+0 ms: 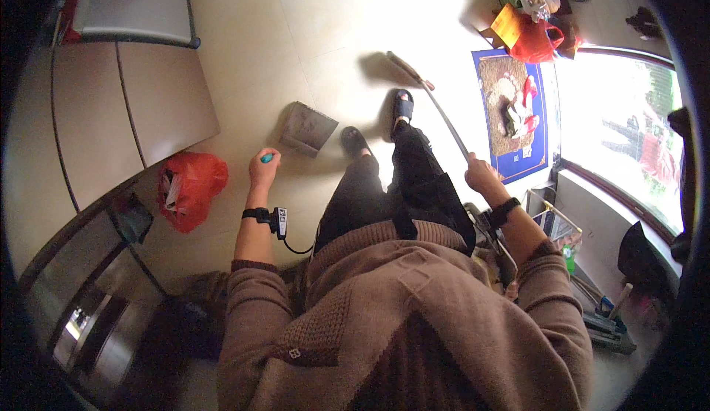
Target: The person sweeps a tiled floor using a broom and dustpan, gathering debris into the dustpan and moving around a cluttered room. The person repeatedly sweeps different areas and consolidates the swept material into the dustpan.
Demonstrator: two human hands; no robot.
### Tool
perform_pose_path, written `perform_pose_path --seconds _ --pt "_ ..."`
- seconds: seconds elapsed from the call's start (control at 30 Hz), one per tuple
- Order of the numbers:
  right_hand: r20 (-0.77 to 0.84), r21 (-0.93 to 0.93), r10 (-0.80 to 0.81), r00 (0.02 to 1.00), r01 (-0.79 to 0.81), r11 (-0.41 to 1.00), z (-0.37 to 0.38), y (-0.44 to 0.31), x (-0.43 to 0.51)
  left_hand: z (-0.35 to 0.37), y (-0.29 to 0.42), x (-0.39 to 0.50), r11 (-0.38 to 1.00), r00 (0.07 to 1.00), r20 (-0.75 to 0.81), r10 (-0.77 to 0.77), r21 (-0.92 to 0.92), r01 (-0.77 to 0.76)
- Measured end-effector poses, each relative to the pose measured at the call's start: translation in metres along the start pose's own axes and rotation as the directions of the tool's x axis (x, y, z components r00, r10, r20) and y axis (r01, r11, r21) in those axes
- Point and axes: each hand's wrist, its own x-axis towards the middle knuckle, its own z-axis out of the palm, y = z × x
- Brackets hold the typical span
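Observation:
My left hand is closed around the teal-tipped handle of a dustpan. The dustpan's dark pan rests on or just above the floor, ahead and to the right of that hand. My right hand grips the long pole of a broom, which slants forward and left. Its head is at the floor, beyond my slippered foot, and looks slightly blurred. Broom head and dustpan are apart, with my feet in dark slippers nearest between them. Whether dirt lies in the pan cannot be told.
A red plastic bag stands at the left beside a brown panelled piece of furniture. At the right a blue-bordered mat bears red-and-white shoes by a bright glass door. Further bags and boxes lie at the upper right; a metal rack stands lower right.

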Motion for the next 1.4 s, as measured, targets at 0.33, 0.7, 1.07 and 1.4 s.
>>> perform_pose_path --seconds 0.33,0.7,1.07,1.4 --pt "0.22 -0.162 -0.322 0.921 0.36 0.919 0.059 -0.115 -0.006 0.027 0.015 0.023 0.978 0.989 -0.021 0.148 0.151 -0.143" --pt "0.191 0.081 -0.236 0.953 0.225 0.971 0.074 -0.013 -0.086 0.036 -0.001 -0.009 0.996 0.996 0.006 0.088 -0.014 -0.088" --pt "0.032 0.508 0.031 0.999 -0.043 0.861 0.259 0.175 -0.032 0.002 -0.088 -0.139 0.963 0.993 -0.116 -0.01 -0.267 -0.022" --pt "-0.079 0.281 -0.494 0.866 0.495 0.822 0.336 0.169 -0.02 -0.025 -0.16 -0.206 0.941 0.968 -0.149 -0.201 -0.305 0.149"
